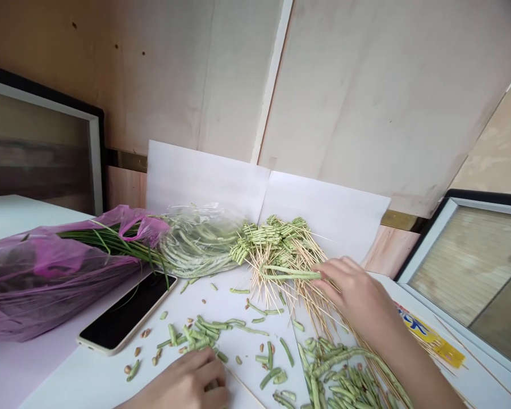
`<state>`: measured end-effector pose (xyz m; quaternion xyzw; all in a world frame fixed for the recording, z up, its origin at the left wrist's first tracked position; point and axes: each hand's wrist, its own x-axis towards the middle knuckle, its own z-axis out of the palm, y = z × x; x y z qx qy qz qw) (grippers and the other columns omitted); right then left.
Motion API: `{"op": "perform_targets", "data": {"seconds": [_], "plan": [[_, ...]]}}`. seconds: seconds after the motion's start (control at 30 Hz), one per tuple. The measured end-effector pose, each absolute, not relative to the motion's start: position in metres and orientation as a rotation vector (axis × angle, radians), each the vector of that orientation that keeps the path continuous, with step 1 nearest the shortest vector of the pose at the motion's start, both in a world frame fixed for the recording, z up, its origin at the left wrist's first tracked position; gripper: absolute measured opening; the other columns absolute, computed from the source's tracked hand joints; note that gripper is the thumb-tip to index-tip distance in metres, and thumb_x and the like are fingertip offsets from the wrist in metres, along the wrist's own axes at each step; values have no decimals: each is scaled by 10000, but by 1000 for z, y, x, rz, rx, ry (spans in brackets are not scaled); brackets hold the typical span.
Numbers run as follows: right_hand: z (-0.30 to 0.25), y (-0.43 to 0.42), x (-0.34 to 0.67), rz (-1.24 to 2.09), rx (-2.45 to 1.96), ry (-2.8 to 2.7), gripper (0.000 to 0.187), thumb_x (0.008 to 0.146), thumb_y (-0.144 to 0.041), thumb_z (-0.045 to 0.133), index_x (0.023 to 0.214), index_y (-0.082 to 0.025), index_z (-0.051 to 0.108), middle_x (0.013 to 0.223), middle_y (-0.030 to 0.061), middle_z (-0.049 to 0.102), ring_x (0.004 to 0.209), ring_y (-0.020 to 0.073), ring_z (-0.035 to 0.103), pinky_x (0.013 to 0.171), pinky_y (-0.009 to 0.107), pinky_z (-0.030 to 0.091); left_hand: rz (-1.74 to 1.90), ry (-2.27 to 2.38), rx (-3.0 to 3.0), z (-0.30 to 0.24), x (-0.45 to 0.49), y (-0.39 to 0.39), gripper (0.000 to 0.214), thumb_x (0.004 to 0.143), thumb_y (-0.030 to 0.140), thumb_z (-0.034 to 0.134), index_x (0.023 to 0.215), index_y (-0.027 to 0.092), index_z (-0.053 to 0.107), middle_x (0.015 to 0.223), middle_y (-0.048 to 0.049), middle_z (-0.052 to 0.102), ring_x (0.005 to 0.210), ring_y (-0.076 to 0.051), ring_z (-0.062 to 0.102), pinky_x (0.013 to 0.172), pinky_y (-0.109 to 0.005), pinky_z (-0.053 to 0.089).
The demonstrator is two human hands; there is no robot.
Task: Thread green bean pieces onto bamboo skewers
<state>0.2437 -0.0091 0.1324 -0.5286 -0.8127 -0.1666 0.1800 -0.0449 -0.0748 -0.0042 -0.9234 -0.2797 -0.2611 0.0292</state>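
Nearest, the left hand (183, 386) rests curled on the bench (8, 375) among cut bean pieces (204, 332); whether it grips anything cannot be told. Beyond, the right hand (353, 289) pinches the right end of a long bean (287, 274), its axis left-right across the skewer pile (281, 250). Judged light and limp; support mid-length.

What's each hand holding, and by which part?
Right hand pinches the long beans by one end, over the skewer pile. Left hand is curled knuckles-up; whether it holds anything is hidden.
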Motion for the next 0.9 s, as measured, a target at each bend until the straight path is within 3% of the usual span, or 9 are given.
{"op": "perform_targets", "data": {"seconds": [0.13, 0.23, 0.3, 0.47, 0.53, 0.63, 0.77, 0.9], "plan": [[137, 12, 267, -615, -1641, -2278, 218, 783, -45, 582, 812, -212, 718, 906, 50, 724, 912, 283, 588, 730, 370, 394, -945, -832, -2745, -26, -44, -67, 318, 953, 457, 409, 1025, 227, 617, 832, -64, 655, 734, -216, 541, 663, -294, 408], [132, 20, 274, -588, -1612, -2279, 244, 780, -56, 543, 706, -217, 711, 746, 45, 720, 802, 264, 621, 721, 379, 380, -953, -804, -2758, -30, -45, -63, 309, 942, 460, 453, 1104, 238, 593, 857, -63, 665, 749, -214, 546, 682, -288, 419], [131, 23, 275, -565, -1550, -2273, 242, 809, -107, 526, 716, -226, 715, 745, 36, 725, 782, 249, 635, 743, 388, 391, -975, -799, -2787, -28, -45, -62, 343, 939, 494, 437, 1105, 235, 589, 864, -71, 664, 755, -217, 549, 683, -288, 427], [137, 18, 274, -445, -1327, -2133, 274, 895, -334, 482, 934, -216, 727, 963, 54, 738, 905, 237, 657, 814, 372, 461, -1125, -902, -2879, -12, -47, -68, 426, 934, 557, 388, 1159, 240, 564, 922, -91, 659, 798, -230, 555, 712, -308, 439], [138, 11, 268, -265, -1234, -1985, 294, 872, -422, 525, 914, -217, 733, 963, 61, 735, 884, 240, 664, 788, 354, 492, -1184, -1015, -2924, -3, -50, -73, 378, 922, 512, 462, 1179, 247, 543, 965, -86, 649, 843, -235, 557, 742, -316, 441], [138, -3, 254, 97, -1173, -1838, 337, 787, -506, 622, 891, -208, 743, 815, 64, 729, 707, 221, 663, 664, 328, 528, -1326, -1182, -2962, 10, -54, -80, 210, 892, 311, 524, 1090, 239, 521, 955, -60, 606, 860, -215, 549, 748, -306, 443], [136, -17, 238, 489, -1136, -1840, 384, 734, -513, 668, 885, -167, 739, 571, 31, 644, 509, 170, 592, 513, 279, 509, -1836, -1593, -2748, 20, -55, -82, 189, 903, 298, 520, 1069, 250, 443, 968, -32, 533, 864, -182, 524, 764, -302, 439], [132, -17, 236, 589, -1164, -1944, 378, 729, -498, 671, 884, -162, 746, 613, 46, 666, 502, 162, 580, 486, 267, 483, -2443, -1761, -2494, 25, -55, -73, 251, 900, 411, 544, 1039, 238, 426, 915, -16, 476, 858, -172, 499, 689, -272, 436]]}}
